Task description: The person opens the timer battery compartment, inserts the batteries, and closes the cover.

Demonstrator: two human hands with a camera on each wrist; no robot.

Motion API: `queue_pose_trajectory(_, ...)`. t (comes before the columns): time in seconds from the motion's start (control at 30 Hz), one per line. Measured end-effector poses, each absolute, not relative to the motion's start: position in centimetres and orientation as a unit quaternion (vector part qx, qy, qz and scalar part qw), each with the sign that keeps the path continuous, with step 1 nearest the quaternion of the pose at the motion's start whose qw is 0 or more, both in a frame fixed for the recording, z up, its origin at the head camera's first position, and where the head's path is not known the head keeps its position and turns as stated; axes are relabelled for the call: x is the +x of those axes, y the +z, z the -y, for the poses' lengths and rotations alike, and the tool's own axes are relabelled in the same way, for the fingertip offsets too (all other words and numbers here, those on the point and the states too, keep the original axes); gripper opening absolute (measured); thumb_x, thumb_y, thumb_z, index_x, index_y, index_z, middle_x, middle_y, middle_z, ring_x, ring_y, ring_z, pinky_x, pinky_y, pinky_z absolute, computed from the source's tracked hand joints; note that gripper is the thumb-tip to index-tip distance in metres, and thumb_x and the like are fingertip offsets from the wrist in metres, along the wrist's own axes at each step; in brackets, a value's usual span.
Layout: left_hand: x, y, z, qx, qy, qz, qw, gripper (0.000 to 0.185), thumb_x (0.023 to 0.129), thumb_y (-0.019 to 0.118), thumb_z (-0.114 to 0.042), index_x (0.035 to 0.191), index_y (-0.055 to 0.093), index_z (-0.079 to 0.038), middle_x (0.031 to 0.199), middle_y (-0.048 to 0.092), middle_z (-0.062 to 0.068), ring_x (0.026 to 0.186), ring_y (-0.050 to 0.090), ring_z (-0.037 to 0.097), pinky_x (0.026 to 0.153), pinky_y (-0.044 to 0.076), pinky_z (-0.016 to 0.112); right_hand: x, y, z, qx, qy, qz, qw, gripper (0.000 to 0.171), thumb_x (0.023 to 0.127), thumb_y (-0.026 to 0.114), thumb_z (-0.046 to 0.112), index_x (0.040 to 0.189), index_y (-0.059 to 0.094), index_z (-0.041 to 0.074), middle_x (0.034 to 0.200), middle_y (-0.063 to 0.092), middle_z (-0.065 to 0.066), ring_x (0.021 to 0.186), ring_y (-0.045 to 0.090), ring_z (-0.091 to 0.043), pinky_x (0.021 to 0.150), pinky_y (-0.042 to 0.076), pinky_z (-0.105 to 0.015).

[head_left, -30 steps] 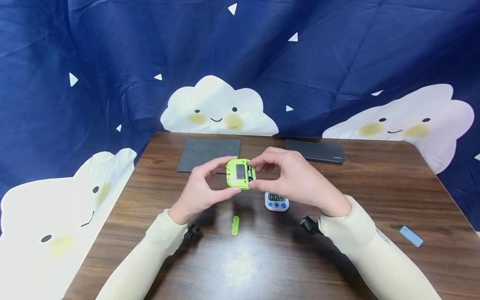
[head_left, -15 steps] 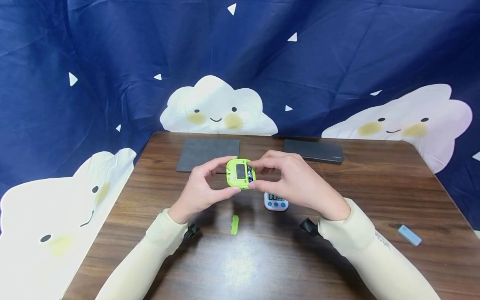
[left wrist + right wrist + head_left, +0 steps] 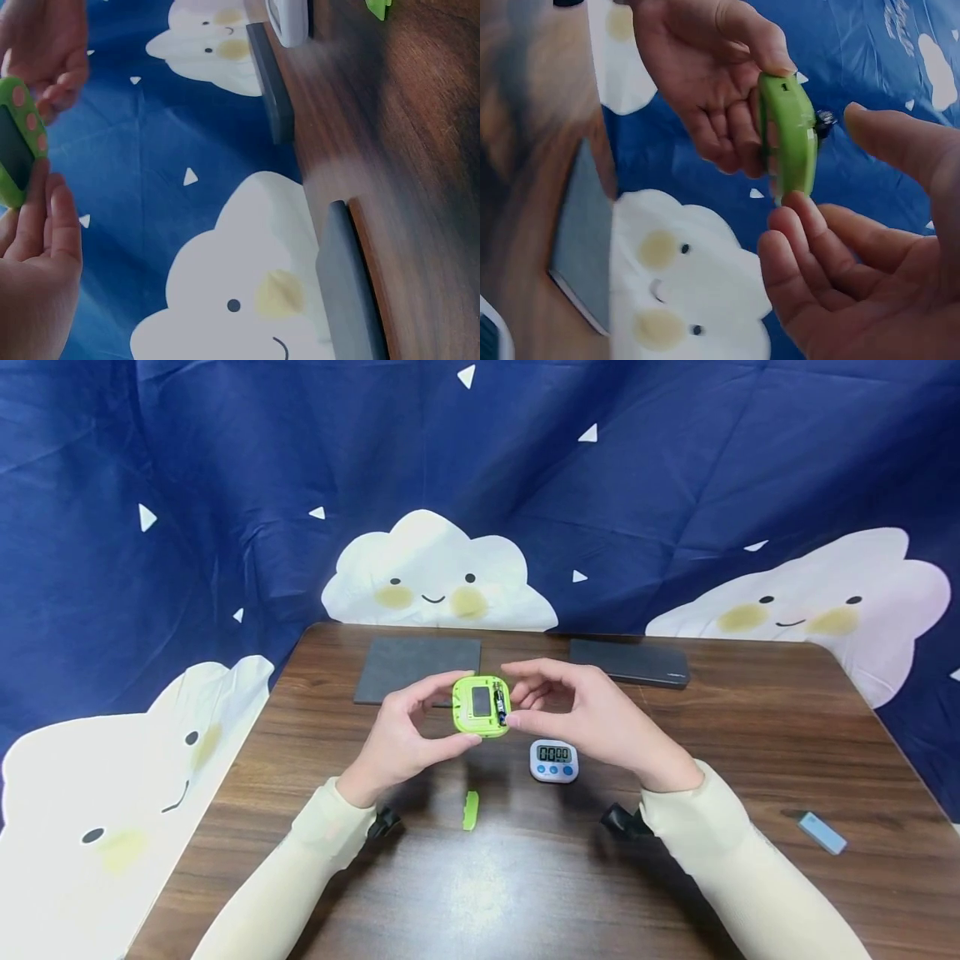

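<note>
A green timer (image 3: 481,706) is held above the surface (image 3: 525,877) in the left hand (image 3: 401,739), back side up. A battery (image 3: 499,705) is being worked at by the right hand (image 3: 592,718), whose grip is loose and holds nothing. Next, a careful fingertip push on the battery seems needed.

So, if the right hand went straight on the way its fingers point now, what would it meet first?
Probably the battery in the open back of the green timer. The right hand points left at it, thumb tip at the battery's lower end. The left hand holds the timer; depth is unclear.
</note>
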State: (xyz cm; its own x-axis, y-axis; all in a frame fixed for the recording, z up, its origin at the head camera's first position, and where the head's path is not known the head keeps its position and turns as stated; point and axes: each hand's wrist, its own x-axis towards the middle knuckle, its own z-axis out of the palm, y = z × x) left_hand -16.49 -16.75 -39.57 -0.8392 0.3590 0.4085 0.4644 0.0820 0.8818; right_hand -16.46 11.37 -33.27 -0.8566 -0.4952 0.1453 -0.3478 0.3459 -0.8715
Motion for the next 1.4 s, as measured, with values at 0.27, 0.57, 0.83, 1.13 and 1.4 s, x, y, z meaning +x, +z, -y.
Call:
queue_pose_trajectory(0.27, -16.5, -39.6, 16.7, -0.288, -0.612, 0.735, 0.047, 0.074, 0.083, 0.094, 0.003, 0.151, 0.068, -0.006, 0.13, 0.08, 0.014, 0.116, 0.074, 0.016, 0.109, 0.06, 0.034, -16.7, -34.5, -11.0, -0.214, -0.583, -0.768, 0.153, 0.057, 0.098, 0.087, 0.016, 0.151, 0.068, 0.014, 0.116, 0.081, -0.01, 0.1, 0.077, -0.021, 0.088, 0.065, -0.027)
queue_pose_trajectory(0.57, -16.4, -39.7, 16.7, -0.286, -0.602, 0.743, 0.056, 0.074, 0.083, 0.096, 0.001, 0.151, 0.07, -0.014, 0.131, 0.081, 0.009, 0.118, 0.075, 0.016, 0.105, 0.062, 0.034, -16.5, -34.4, -10.5, -0.188, -0.591, -0.771, 0.144, 0.054, 0.097, 0.088, 0.018, 0.148, 0.07, 0.013, 0.112, 0.083, -0.009, 0.096, 0.079, -0.021, 0.087, 0.065, -0.029)
queue_pose_trajectory(0.83, -16.5, -39.8, 16.6, -0.298, -0.596, 0.743, 0.068, 0.074, 0.081, 0.098, 0.0, 0.149, 0.071, -0.012, 0.127, 0.081, 0.009, 0.114, 0.074, 0.017, 0.104, 0.063, 0.038, -16.6, -34.3, -10.3, -0.179, -0.588, -0.776, 0.142, 0.053, 0.097, 0.086, 0.014, 0.147, 0.071, 0.011, 0.11, 0.083, -0.009, 0.095, 0.078, -0.022, 0.086, 0.065, -0.029)
queue_pose_trajectory(1.13, -16.6, -39.8, 16.9, -0.291, -0.587, 0.753, 0.066, 0.073, 0.081, 0.099, -0.004, 0.148, 0.072, -0.015, 0.128, 0.082, 0.006, 0.111, 0.075, 0.017, 0.104, 0.063, 0.044, -16.7, -34.4, -10.0, -0.168, -0.592, -0.773, 0.153, 0.049, 0.097, 0.084, 0.012, 0.145, 0.072, 0.01, 0.107, 0.081, -0.008, 0.089, 0.075, -0.018, 0.083, 0.064, -0.026)
queue_pose_trajectory(1.4, -16.8, -39.8, 17.1, -0.284, -0.582, 0.761, 0.039, 0.071, 0.084, 0.097, -0.005, 0.15, 0.071, -0.016, 0.123, 0.082, 0.006, 0.112, 0.075, 0.017, 0.107, 0.061, 0.043, -16.5, -34.5, -9.9, -0.152, -0.598, -0.769, 0.165, 0.053, 0.098, 0.087, 0.015, 0.147, 0.07, 0.009, 0.107, 0.082, -0.007, 0.089, 0.078, -0.018, 0.083, 0.067, -0.03)
